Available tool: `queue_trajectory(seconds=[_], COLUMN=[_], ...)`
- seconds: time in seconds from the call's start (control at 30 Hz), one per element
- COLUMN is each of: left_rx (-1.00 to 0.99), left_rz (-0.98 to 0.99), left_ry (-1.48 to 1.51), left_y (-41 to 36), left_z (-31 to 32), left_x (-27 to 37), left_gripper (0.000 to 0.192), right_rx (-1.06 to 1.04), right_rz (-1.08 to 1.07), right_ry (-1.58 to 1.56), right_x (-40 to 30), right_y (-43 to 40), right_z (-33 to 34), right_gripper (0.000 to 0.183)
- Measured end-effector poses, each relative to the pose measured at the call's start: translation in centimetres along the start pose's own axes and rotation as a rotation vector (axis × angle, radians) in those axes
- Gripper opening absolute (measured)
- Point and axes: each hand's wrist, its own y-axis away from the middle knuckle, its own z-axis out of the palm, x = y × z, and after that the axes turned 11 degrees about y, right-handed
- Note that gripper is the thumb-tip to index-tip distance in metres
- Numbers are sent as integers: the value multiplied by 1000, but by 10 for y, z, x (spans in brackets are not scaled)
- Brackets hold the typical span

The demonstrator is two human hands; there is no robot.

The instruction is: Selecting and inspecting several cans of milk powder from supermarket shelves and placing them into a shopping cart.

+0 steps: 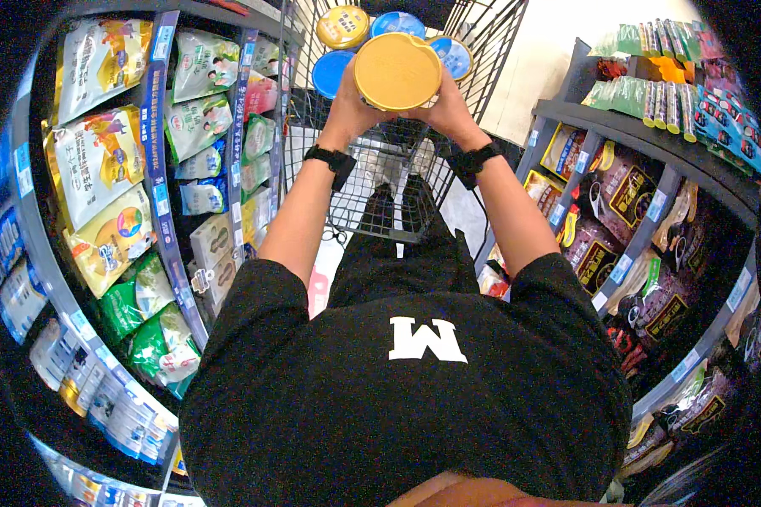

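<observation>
Between my two hands is a round can with a yellow lid (pixel 398 71), held above a black wire shopping cart (pixel 380 209). My left hand (pixel 350 104) grips its left side, and my right hand (pixel 445 101) grips the right. The can's body is mostly hidden below the lid. Farther forward in the cart stand several more cans: one with a printed yellow top (pixel 342 26), one with a printed blue top (pixel 397 25), a plain blue-lidded one (pixel 331 74) close to my left hand, and another blue-topped one (pixel 451 56) beyond my right fingers.
Shelves with price strips flank me on both sides. On the left shelf (pixel 162 95) are bagged powders, including a large white-and-gold bag (pixel 95 171). The right shelf (pixel 634 130) holds dark purple packages (pixel 624 190), with green packets and tubes (pixel 647 104) on top. Pale floor (pixel 513 57) shows ahead right.
</observation>
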Motion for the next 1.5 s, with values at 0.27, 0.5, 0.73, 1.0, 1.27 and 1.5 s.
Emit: queue_trajectory(seconds=[0.27, 0.5, 0.73, 1.0, 1.27, 1.5], left_rx=[271, 373, 266, 584, 821, 930], left_rz=[87, 253, 37, 161, 222, 300], left_ry=[14, 140, 592, 706, 462, 457], left_y=[23, 36, 75, 166, 294, 412], left_z=[-39, -93, -115, -144, -188, -240], left_x=[105, 180, 249, 270, 295, 297], left_gripper=[115, 118, 115, 105, 95, 82], right_rx=[-77, -151, -361, -265, -378, -798], right_rz=[-150, -118, -113, -161, -296, -268], right_ry=[-385, -806, -1056, -465, -654, -1206], right_x=[-96, -190, -290, -352, -399, -449], right_y=[-9, -38, -25, 22, 116, 156], right_z=[-53, -71, -80, -32, 105, 183], right_gripper=[106, 74, 61, 65, 75, 56])
